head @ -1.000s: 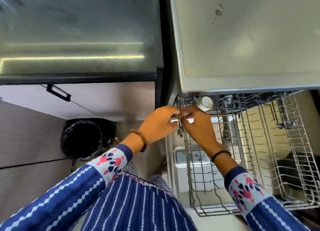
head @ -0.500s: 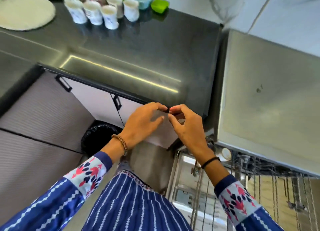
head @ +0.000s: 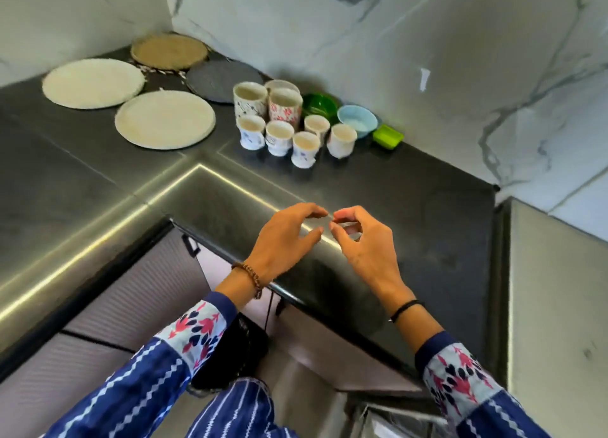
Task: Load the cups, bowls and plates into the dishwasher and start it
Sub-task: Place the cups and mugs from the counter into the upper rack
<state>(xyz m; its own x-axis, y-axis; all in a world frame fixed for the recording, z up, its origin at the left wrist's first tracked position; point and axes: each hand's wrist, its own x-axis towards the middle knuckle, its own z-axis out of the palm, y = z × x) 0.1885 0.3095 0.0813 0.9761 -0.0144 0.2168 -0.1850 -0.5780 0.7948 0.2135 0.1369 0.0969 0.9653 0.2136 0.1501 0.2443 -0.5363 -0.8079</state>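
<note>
Evidently loading has not begun: the cups (head: 279, 138), bowls (head: 357, 120) and plates (head: 164, 120) all stand at the back of the tabletop (head: 394, 190), well apart from the dishwasher (head: 556, 289) on the right. The left hand (head: 283, 240) and right hand (head: 365, 250) hover empty, fingers (head: 309, 209) loosely curled, tips nearly meeting. Best take the nearest small cups first, one per hand, gripping each body firmly.

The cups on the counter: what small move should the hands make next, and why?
Probably reach the right hand forward to the nearest small cup. It and the left hand hover over the counter edge, seemingly holding nothing, while cups, bowls and plates stand there unloaded.
</note>
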